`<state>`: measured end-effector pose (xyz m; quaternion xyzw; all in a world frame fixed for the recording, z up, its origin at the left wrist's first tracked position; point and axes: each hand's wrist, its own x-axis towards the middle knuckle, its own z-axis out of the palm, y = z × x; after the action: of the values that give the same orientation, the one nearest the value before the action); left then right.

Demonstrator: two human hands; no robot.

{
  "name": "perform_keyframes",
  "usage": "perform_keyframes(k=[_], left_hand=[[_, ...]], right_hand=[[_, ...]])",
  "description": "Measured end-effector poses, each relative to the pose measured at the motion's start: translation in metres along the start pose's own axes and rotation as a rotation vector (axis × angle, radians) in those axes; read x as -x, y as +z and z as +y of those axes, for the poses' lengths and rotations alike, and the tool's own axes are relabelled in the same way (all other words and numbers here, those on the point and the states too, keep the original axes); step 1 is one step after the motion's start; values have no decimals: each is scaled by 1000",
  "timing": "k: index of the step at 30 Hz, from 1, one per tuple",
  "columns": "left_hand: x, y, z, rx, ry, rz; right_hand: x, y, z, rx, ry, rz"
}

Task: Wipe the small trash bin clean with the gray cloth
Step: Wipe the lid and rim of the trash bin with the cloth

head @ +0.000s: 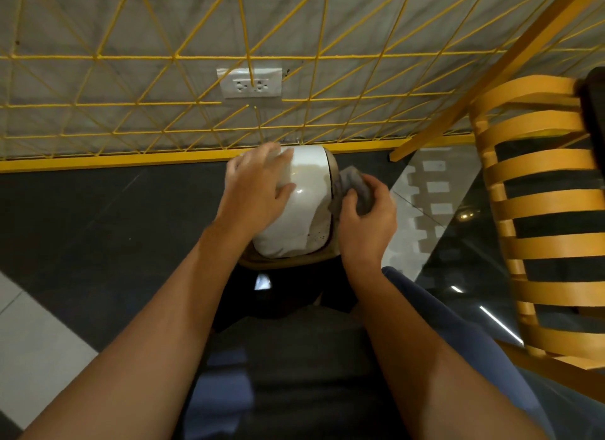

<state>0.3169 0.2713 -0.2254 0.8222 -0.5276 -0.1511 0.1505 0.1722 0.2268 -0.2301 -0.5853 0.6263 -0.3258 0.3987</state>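
Lying lengthwise toward the wall, small trash bin (304, 204) under flat left hand (258, 184); right hand (366, 217) grip clutching gray cloth (355, 186).

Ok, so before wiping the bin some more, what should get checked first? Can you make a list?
1. Left hand steadying the small trash bin: ok, palm rests on its white top.
2. Gray cloth in the grip of the right hand: ok, bunched in the fingers.
3. Cloth touching the bin: ok, it presses at the bin's right edge.
4. Dirt left to wipe: not ok, dark specks show near the lower right of the white surface.
5. Bin's far side clean: cannot tell, hidden from view.
6. Room to move: ok, the wooden chair stands apart on the right.
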Motion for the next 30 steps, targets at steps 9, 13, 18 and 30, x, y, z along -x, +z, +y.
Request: perform_keyframes(k=[9, 13, 18, 30], left_hand=[[-3, 17, 16, -118, 10, -169], [-3, 17, 16, -100, 5, -170], [-1, 16, 16, -79, 13, -163], [-2, 15, 18, -69, -7, -181]], right_hand=[[-7, 1, 28, 248, 43, -194], [-20, 6, 20, 253, 17, -210], [-60, 11, 0, 357, -78, -339], [-74, -6, 8, 352, -85, -524]])
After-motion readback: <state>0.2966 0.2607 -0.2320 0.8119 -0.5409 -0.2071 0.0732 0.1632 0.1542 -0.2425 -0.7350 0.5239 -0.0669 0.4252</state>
